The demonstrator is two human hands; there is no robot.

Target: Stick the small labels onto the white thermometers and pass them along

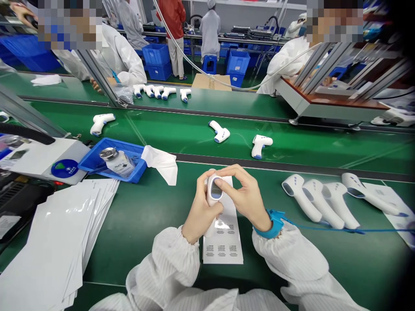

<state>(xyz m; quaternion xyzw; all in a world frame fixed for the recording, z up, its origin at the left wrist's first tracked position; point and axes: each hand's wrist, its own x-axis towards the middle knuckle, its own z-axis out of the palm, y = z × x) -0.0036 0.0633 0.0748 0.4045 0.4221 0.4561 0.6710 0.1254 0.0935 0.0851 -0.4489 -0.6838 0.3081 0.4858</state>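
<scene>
A white infrared thermometer (pixel 211 199) with a small grey screen is held upright over the bench, its screen facing me. My left hand (pixel 201 208) is closed around its handle. My right hand (pixel 244 192) has its thumb at the screen's edge and its fingers over the top of the device. Beneath them lies a label sheet (pixel 223 252) printed with rows of small dark text; the hands and thermometer cover its upper part. A blue wrist strap (pixel 275 223) circles my right wrist. Several more thermometers (pixel 337 203) lie in a group to the right.
Left stand a blue tray (pixel 138 172) with a metal-topped bottle (pixel 116 162), a white cloth (pixel 162 164) and a paper stack (pixel 61 233). Spaced thermometers (pixel 262 146) lie on the green belt (pixel 181 129) ahead. A blue cord (pixel 317 227) runs right. Co-workers (pixel 125 56) sit opposite.
</scene>
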